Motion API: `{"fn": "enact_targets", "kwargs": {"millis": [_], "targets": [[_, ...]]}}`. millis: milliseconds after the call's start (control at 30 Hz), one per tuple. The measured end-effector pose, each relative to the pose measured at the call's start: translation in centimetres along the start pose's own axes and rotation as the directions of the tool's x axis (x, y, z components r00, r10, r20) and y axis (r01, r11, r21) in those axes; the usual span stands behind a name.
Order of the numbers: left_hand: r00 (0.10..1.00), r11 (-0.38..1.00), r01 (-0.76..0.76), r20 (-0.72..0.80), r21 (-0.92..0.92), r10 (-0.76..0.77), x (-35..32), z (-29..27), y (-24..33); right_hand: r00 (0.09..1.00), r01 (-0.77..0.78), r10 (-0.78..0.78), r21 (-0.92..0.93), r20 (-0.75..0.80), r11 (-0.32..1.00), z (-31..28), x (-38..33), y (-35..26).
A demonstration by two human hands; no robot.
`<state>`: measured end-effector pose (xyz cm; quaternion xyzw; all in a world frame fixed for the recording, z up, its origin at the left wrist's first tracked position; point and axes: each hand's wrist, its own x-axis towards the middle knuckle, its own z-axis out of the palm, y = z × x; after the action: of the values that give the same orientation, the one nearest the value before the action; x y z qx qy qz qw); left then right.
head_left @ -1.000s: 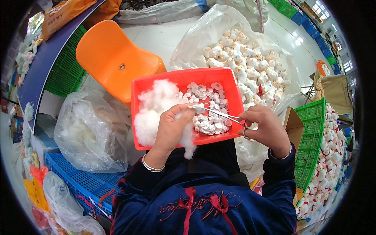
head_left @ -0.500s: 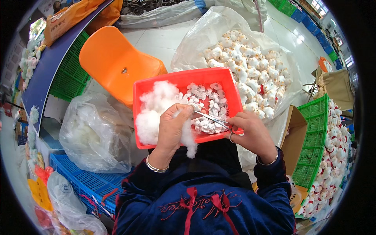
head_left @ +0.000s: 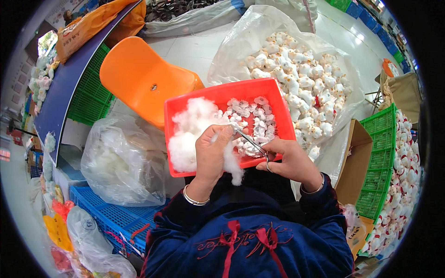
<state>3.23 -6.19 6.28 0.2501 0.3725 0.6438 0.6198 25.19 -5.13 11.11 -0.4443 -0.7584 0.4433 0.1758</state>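
Note:
A red plastic tray [head_left: 221, 97] rests on my lap, with loose white stuffing [head_left: 192, 129] in its left half and several small white fabric pieces [head_left: 256, 125] in its right half. My left hand [head_left: 212, 153] grips a tuft of white stuffing that hangs below the palm over the tray's near edge. My right hand [head_left: 292, 160] is closed on the ringed handles of thin metal forceps [head_left: 248, 141], whose tips point left and meet the left thumb and the tuft.
An orange plastic chair [head_left: 143, 78] stands behind the tray. A clear bag of stuffing [head_left: 118, 162] sits at my left on a blue crate [head_left: 109, 215]. A big open bag of small white plush toys [head_left: 301, 69] lies beyond, green crates [head_left: 382, 162] and a cardboard box [head_left: 354, 157] at right.
My right hand has drawn left toward my left hand, bringing the forceps tips from over the fabric pieces to the tuft at my left thumb. The left hand stays put.

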Motion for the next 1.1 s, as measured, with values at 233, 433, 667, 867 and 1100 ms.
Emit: {"fn": "enact_targets", "kwargs": {"millis": [233,433,667,867,1100], "targets": [[0.999,0.953,-0.045,0.004,0.3,0.046,-1.0,-0.4,1.3,0.969,0.205,-0.225,-0.183,-0.096,0.961,0.1,0.4,0.8],[0.999,0.98,-0.042,-0.008,0.193,0.044,-0.6,-0.5,1.9,1.0,0.024,-0.025,0.037,0.017,0.999,-0.6,0.2,0.4],[0.996,0.946,-0.093,0.018,0.309,0.092,-0.6,-0.6,2.3,0.997,0.068,-0.066,0.073,-0.03,0.995,-0.4,0.1,0.2],[1.0,0.983,-0.025,0.011,0.183,0.023,-0.6,-0.4,2.9,0.995,0.099,-0.099,0.111,-0.006,0.989,0.3,0.2,0.8],[0.995,0.976,-0.037,0.102,0.216,0.015,-0.1,-1.4,2.9,0.993,0.117,-0.118,0.112,0.005,0.987,0.0,0.2,0.8]]}}
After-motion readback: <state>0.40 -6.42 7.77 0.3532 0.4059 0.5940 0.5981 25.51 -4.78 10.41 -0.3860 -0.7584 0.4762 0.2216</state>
